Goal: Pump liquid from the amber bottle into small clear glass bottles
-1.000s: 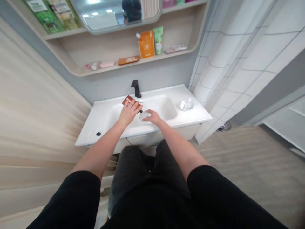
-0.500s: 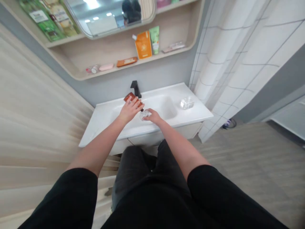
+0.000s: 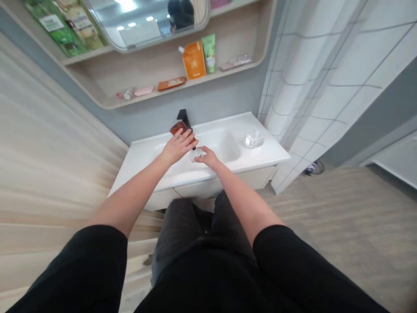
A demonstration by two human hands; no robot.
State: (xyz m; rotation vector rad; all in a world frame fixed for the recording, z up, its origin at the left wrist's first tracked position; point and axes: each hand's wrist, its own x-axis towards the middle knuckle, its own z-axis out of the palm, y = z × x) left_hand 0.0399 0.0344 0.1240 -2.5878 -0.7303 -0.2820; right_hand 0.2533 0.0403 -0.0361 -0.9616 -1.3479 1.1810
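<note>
A person stands at a white bathroom sink point(image 3: 224, 152), both bare forearms reaching out over the basin from black sleeves. The left hand point(image 3: 177, 148) is wrapped over a brown bottle point(image 3: 177, 128), its fingers point(image 3: 186, 139) curled across the bottle's body and gripping it, and the bottle leans at a tilt with its short black nozzle point(image 3: 194, 148) pointing down toward the other hand. The right hand point(image 3: 208, 158) sits just beside the left, its fingers point(image 3: 201, 159) closed around a small clear glass piece point(image 3: 196, 154), held low over the basin, right under that nozzle; whether the two actually touch is too small to tell. Behind the hands stands a black faucet point(image 3: 184, 118), partly hidden by the bottle. Off on the right of the sink's top sits a clear glass dish point(image 3: 254, 141), well apart from both hands. Above, on a curved wooden shelf point(image 3: 97, 89), are an orange pouch point(image 3: 194, 60), a green tube point(image 3: 208, 53), a pink bar point(image 3: 143, 91) and an orange box point(image 3: 171, 83), all beneath a rounded mirror point(image 3: 143, 24).
</note>
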